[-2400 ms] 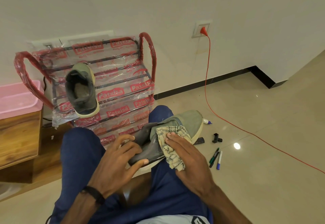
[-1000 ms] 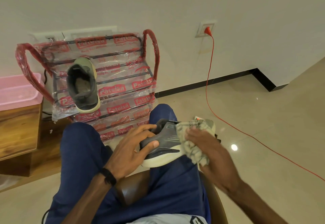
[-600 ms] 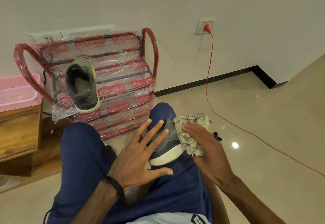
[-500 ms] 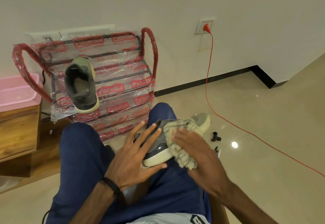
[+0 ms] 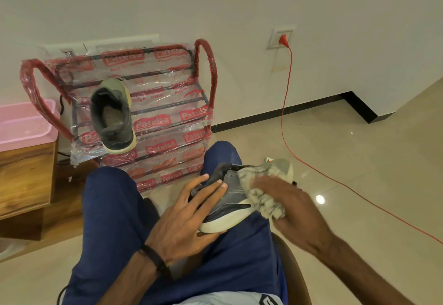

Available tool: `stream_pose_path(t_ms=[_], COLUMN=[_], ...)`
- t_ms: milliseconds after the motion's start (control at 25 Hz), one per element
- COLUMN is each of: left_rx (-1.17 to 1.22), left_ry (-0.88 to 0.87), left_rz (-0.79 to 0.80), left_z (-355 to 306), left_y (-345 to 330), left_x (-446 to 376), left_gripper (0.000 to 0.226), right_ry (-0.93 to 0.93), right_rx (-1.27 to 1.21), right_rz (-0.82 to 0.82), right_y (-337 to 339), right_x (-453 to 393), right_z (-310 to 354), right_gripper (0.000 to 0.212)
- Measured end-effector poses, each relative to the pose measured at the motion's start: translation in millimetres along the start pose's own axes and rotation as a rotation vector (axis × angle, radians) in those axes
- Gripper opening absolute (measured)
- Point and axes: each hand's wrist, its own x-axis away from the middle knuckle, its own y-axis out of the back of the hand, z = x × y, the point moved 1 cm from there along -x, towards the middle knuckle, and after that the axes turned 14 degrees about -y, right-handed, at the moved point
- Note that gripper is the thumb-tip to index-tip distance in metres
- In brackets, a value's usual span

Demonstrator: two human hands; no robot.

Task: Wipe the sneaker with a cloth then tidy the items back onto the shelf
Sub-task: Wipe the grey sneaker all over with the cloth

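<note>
A room in a home. A plastic-wrapped shoe rack [image 5: 148, 117] stands against a plain cream wall [image 5: 215, 5], holding one sneaker [image 5: 112, 117]. Glossy beige floor tiles [image 5: 359, 161], a wall socket [image 5: 281, 38] with a red cord [image 5: 285, 103], and a wooden cabinet [image 5: 26, 177] beside the rack.

Single head camera, worn by seated person, looked forward and down, wide-angle. Lap and both hands sat close below; shoe rack [image 5: 143, 113], wall and floor lay farther ahead.
</note>
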Motion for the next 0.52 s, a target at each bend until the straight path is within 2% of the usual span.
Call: stream_pose_path(t_ms=[80, 160, 360, 440, 520], left_rx=[-0.012, -0.002, -0.005, -0.012, -0.009], left_ry=[0.001, 0.018, 0.012, 0.004, 0.008], left_rz=[0.024, 0.019, 0.02, 0.032, 0.031], left_z=[2, 2, 1, 3, 6], left_y=[-1, -2, 0, 0, -1], left_x=[8, 13, 1, 4, 11], left_gripper=[0.087, 0.088, 0.084, 0.082, 0.081], right_ry=[0.164, 0.236, -0.151, -0.184, -0.117], right_rx=[0.038, 0.081, 0.092, 0.11, 0.071], right_rz=[0.055, 0.039, -0.086, -0.129, -0.105], right_y=[-6, -2, 34, 40, 38], right_x=[17, 14, -25, -28, -17], right_z=[13, 3, -73, -81, -60], right_gripper=[0.073, 0.067, 0.074, 0.07, 0.068])
